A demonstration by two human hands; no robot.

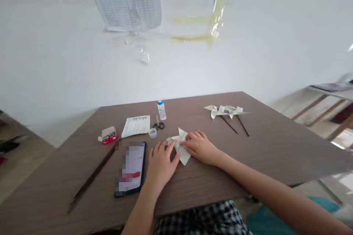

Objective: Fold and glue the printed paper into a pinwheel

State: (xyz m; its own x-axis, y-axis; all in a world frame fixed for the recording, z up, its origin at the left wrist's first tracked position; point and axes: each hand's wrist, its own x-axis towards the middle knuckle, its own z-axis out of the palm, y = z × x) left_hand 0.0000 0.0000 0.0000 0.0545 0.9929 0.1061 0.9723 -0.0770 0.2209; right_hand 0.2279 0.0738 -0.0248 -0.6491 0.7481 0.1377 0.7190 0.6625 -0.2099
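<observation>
A small piece of printed paper (183,157), folded with pointed corners, lies on the table between my hands. My left hand (162,162) rests with its fingers spread, the index finger and thumb against the paper's left side. My right hand (202,147) is bent over the right side, its fingers pressed together on the paper. Some of the paper is hidden under the fingers. Left of my left hand lies a phone (135,169) with its screen lit. Past the paper are a small clear round cap or cup (152,133) and dark-handled scissors (159,125).
Two paper pinwheels (226,111) on dark sticks lie at the back right of the brown table (264,154). A white bottle with a blue cap (161,111), a flat printed packet (136,126), a red-and-white box (108,135) and a long dark stick (93,176) are toward the left.
</observation>
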